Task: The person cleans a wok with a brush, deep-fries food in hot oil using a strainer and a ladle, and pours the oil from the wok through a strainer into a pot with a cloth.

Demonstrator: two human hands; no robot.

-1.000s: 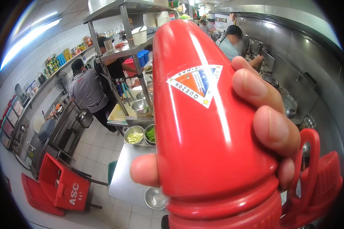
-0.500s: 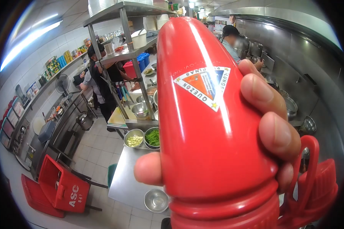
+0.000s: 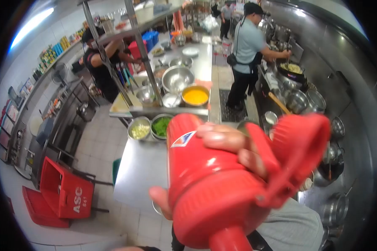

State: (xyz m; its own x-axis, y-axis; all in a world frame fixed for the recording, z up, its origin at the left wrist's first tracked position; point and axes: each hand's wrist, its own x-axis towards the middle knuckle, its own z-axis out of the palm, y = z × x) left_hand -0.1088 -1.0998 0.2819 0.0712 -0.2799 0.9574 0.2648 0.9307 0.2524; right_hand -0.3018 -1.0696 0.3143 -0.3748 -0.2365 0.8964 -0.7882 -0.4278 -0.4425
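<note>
Up close in the head view, the left hand held a big red bottle. Its fingers were bent around one side, and the thumb was on the other, so the bottle was squeezed between them. The right hand was out of sight, so I could not tell what its fingers did. The bottle was tipped, with its spout pointing toward the bottom of the view. The red cap hung off to the right, open.

It looked like a time for just holding the bottle in the air. I think any move from there needed a good, tight grip and care with the open spout and the loose cap.

Behind the bottle was a shiny tabletop, with a bare patch to the left of the bottle. A bowl of pale bits and a bowl of green stuff sat at its far end, side by side. The green one looked close to the bottle's end, but I could not tell the real gap. Past the tabletop's left edge was open floor and a red bin.
</note>
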